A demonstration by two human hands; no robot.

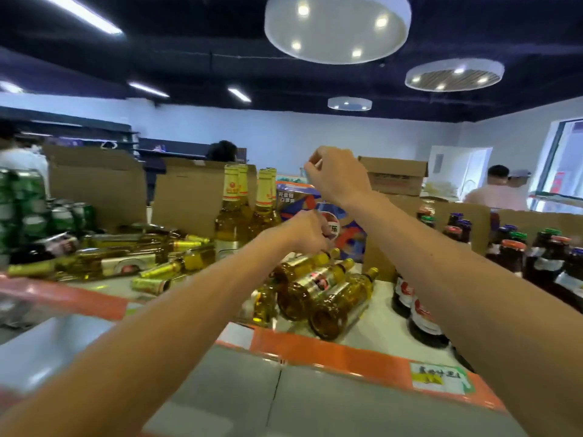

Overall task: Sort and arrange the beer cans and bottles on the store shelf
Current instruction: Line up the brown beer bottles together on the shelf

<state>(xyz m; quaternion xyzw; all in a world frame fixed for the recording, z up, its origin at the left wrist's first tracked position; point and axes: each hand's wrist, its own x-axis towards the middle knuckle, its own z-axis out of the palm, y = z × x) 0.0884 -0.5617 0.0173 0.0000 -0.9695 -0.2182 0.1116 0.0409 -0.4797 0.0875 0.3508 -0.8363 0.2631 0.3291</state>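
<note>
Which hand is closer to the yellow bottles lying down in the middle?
Left. The left hand is right at the necks of the lying bottles; the right hand is raised well above them.

A shop room under a black ceiling (189, 58). 3 round white lamps (337, 26) hang toward the right, the nearest the largest. 3 strip lights (148, 89) glow at the left. The walls (284, 134) are pale. A bright window (568, 159) fills the right wall, with a white door (460, 171) beside it. Dark shelves (79, 127) line the far left.
</note>
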